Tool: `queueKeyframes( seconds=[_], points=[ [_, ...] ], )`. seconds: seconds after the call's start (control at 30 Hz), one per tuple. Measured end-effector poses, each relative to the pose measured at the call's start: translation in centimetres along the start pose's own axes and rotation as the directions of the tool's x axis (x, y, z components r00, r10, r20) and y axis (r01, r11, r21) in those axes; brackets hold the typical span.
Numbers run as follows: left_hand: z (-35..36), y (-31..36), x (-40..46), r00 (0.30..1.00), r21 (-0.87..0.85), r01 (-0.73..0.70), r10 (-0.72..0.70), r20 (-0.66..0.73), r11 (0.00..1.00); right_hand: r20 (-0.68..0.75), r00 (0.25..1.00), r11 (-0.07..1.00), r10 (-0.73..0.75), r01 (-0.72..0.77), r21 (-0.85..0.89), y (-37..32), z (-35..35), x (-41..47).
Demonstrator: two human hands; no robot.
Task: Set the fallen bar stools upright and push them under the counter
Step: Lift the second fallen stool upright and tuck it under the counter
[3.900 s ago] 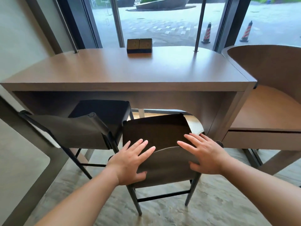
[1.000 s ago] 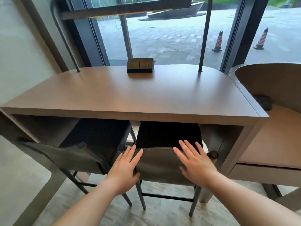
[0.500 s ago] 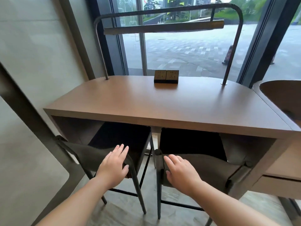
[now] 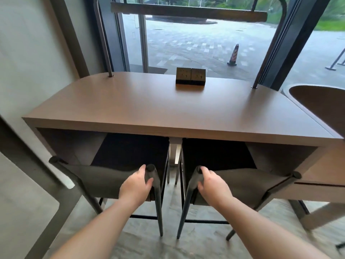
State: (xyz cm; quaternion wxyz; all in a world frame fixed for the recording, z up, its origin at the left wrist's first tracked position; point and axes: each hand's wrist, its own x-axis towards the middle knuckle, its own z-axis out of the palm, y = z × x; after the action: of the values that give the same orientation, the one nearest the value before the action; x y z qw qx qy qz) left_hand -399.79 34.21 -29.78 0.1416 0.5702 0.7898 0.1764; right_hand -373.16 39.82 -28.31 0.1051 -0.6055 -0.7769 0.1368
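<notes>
Two dark bar stools stand upright side by side, their black seats tucked under the brown wooden counter (image 4: 168, 113). The left stool (image 4: 97, 181) has a grey fabric backrest, and my left hand (image 4: 135, 186) is closed around its right end near the post top. The right stool (image 4: 248, 184) has the same backrest, and my right hand (image 4: 212, 186) grips its left end. A narrow gap separates the two stools. Their lower legs and footrests show below my forearms.
A dark double socket block (image 4: 190, 76) sits at the counter's far edge. A lamp bar on two metal posts (image 4: 188, 13) arches above the counter. A wall lies to the left, a second rounded table (image 4: 321, 101) to the right, and a glass window behind.
Both stools have gone further under the counter. My hands have shifted from lying flat on the backrests to gripping the inner ends, left hand on the left stool, right hand on the right one.
</notes>
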Motion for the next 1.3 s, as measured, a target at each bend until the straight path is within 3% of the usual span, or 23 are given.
queueKeyframes(
  seconds=[0.27, 0.4, 0.8, 1.07, 1.3],
  points=[
    [0.9, 0.9, 1.8, 0.99, 0.096, -0.031, 0.044, -0.137, 0.995, -0.026, 0.997, 0.974, -0.069, 0.062, -0.217, 0.6, 0.8, 2.8],
    [1.1, 1.1, 1.6, 0.98, 0.065, -0.061, 0.072, -0.184, 0.996, -0.016, 0.991, 0.944, -0.134, 0.123, -0.305, 1.1, 0.9, 3.0],
    [1.4, 2.2, 1.8, 0.975, 0.035, -0.02, 0.027, -0.221, 0.999, 0.011, 0.994, 0.952, -0.105, 0.104, -0.287, 0.3, 0.7, 3.2],
    [1.5, 2.6, 1.4, 0.974, 0.043, 0.016, -0.005, -0.226, 0.999, -0.053, 0.996, 0.953, -0.074, 0.055, -0.297, -0.6, 1.0, 2.1],
    [1.6, 2.1, -1.5, 0.908, 0.169, -0.272, 0.311, -0.281, 0.947, -0.147, 0.958, 0.94, -0.246, 0.198, -0.279, -1.1, 0.4, -2.0]
  ],
)
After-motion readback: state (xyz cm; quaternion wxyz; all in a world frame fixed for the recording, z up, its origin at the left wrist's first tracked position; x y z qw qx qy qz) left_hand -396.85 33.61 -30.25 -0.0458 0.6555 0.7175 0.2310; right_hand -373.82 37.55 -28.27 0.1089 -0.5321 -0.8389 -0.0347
